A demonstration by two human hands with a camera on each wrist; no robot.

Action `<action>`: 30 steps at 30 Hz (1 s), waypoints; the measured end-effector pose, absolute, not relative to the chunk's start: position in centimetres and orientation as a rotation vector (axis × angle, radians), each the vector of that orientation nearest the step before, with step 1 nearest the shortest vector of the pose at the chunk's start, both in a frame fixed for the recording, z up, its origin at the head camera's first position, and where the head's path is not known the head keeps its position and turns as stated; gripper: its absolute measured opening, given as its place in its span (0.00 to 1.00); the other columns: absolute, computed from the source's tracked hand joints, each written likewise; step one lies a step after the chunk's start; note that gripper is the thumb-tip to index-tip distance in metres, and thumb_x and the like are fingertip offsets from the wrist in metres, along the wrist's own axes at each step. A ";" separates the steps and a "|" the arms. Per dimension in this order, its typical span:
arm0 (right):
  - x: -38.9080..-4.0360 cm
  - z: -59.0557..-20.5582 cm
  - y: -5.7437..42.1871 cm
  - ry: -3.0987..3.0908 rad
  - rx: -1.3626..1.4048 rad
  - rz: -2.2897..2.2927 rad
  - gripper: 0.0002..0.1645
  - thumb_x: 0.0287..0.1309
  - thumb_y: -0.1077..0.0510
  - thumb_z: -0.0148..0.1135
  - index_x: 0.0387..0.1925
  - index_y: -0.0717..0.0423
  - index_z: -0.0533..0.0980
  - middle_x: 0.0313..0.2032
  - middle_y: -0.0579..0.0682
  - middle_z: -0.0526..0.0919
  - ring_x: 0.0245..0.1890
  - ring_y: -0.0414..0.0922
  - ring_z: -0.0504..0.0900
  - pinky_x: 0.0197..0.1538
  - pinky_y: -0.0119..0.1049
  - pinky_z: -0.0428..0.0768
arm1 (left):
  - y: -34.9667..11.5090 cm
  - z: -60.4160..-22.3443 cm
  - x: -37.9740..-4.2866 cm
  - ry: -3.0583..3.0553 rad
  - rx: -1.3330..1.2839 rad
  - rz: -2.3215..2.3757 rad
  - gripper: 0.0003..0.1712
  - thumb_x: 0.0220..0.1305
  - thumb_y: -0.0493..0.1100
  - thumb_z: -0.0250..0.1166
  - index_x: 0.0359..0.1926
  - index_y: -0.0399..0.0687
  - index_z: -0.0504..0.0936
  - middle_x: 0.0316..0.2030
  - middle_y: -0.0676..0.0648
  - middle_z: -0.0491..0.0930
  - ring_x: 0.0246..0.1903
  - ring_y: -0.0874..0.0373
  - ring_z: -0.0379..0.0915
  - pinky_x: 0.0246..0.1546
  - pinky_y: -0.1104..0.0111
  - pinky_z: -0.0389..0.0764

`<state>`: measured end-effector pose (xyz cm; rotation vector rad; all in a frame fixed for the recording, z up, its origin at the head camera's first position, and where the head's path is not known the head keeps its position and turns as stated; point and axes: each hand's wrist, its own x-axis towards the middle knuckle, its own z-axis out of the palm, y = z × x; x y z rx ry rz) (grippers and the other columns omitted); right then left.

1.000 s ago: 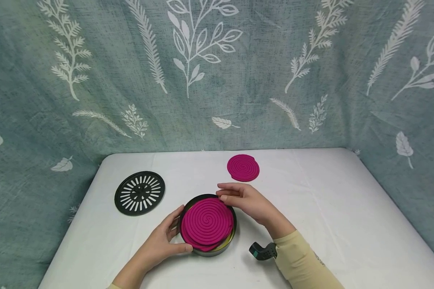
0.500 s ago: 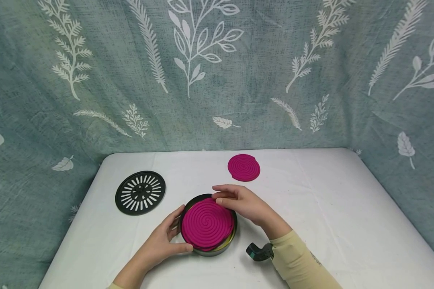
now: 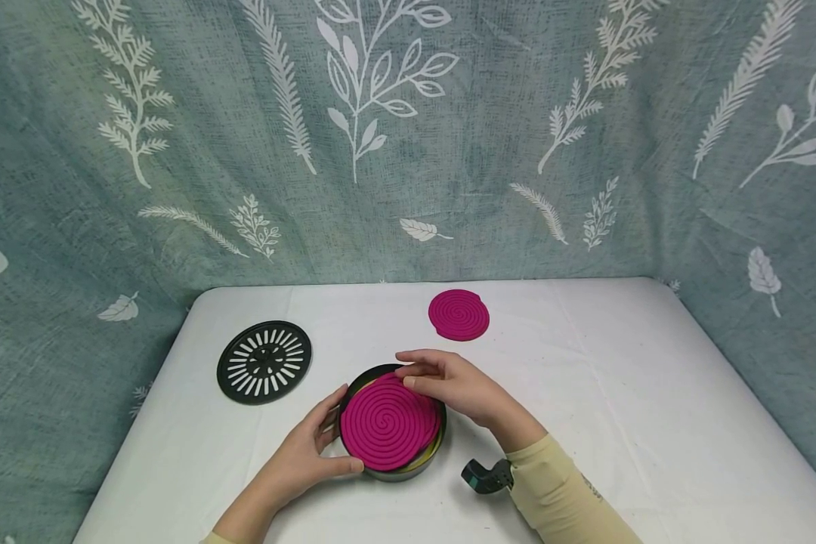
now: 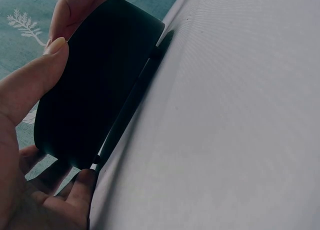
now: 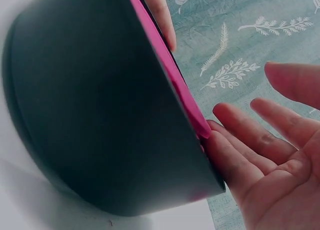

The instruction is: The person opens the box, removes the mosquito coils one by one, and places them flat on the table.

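Observation:
A dark round tin (image 3: pixel 389 477) stands on the table, holding a stack of pink mosquito coils (image 3: pixel 384 423). The top coil lies off-centre, and some yellow (image 3: pixel 427 455) of the tin's inside shows at the lower right. My left hand (image 3: pixel 306 452) grips the tin's left side, thumb at the near rim and fingers around the wall. In the left wrist view the tin's wall (image 4: pixel 100 79) fills the grip. Over the far right rim, my right hand (image 3: pixel 459 385) has its fingers loosely extended. In the right wrist view, fingertips touch the coil's edge (image 5: pixel 175 84).
A black slotted lid (image 3: pixel 264 363) lies to the left of the tin. One more pink coil (image 3: pixel 459 315) is flat near the table's back edge. A black wrist camera (image 3: pixel 487 477) hangs below the right sleeve, and a leaf-patterned curtain (image 3: pixel 394 151) surrounds the white table (image 3: pixel 619 393).
My right hand has moved a little left and nearer over the tin. The top coil has shifted slightly left with it. My left hand has stayed on the tin.

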<state>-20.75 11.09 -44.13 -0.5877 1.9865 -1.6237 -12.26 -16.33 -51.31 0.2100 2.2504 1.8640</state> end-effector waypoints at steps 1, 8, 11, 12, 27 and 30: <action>-20.7 -44.1 11.1 1.982 -0.591 -1.626 0.29 0.66 0.53 0.63 0.67 0.51 0.71 0.57 0.55 0.80 0.59 0.48 0.77 0.57 0.38 0.81 | -16.3 -51.3 -12.3 2.251 0.210 1.864 0.66 0.37 0.46 0.85 0.76 0.60 0.57 0.72 0.50 0.59 0.69 0.53 0.59 0.67 0.73 0.66; -20.7 -44.0 11.2 1.957 -0.587 -1.650 0.29 0.66 0.55 0.63 0.67 0.51 0.70 0.59 0.56 0.79 0.60 0.49 0.76 0.57 0.41 0.82 | -16.3 -51.2 -12.3 2.252 0.202 1.859 0.66 0.37 0.46 0.85 0.76 0.59 0.57 0.72 0.51 0.58 0.70 0.53 0.58 0.67 0.73 0.66; -20.7 -44.0 11.2 1.939 -0.576 -1.668 0.28 0.66 0.55 0.63 0.67 0.51 0.70 0.59 0.56 0.78 0.60 0.50 0.76 0.57 0.42 0.82 | -16.3 -51.3 -12.2 2.248 0.201 1.864 0.66 0.37 0.45 0.85 0.76 0.60 0.57 0.72 0.50 0.58 0.70 0.53 0.58 0.67 0.73 0.65; -20.7 -44.0 11.2 1.936 -0.573 -1.673 0.28 0.66 0.55 0.63 0.67 0.51 0.71 0.59 0.56 0.78 0.60 0.50 0.76 0.57 0.42 0.82 | -16.3 -51.3 -12.2 2.248 0.200 1.864 0.66 0.37 0.45 0.86 0.76 0.61 0.57 0.72 0.50 0.59 0.70 0.53 0.58 0.67 0.72 0.65; -20.8 -44.0 11.2 1.878 -0.568 -1.736 0.28 0.67 0.57 0.61 0.67 0.53 0.69 0.59 0.59 0.77 0.57 0.54 0.77 0.53 0.41 0.83 | -16.2 -51.3 -12.3 2.254 0.187 1.854 0.65 0.36 0.46 0.86 0.75 0.63 0.58 0.72 0.50 0.59 0.70 0.52 0.58 0.67 0.72 0.65; -20.8 -44.0 11.2 1.854 -0.532 -1.750 0.29 0.67 0.57 0.61 0.68 0.54 0.69 0.59 0.60 0.77 0.57 0.55 0.76 0.52 0.41 0.83 | -16.2 -51.3 -12.2 2.253 0.182 1.853 0.65 0.36 0.46 0.86 0.75 0.63 0.58 0.72 0.50 0.59 0.70 0.53 0.58 0.67 0.72 0.65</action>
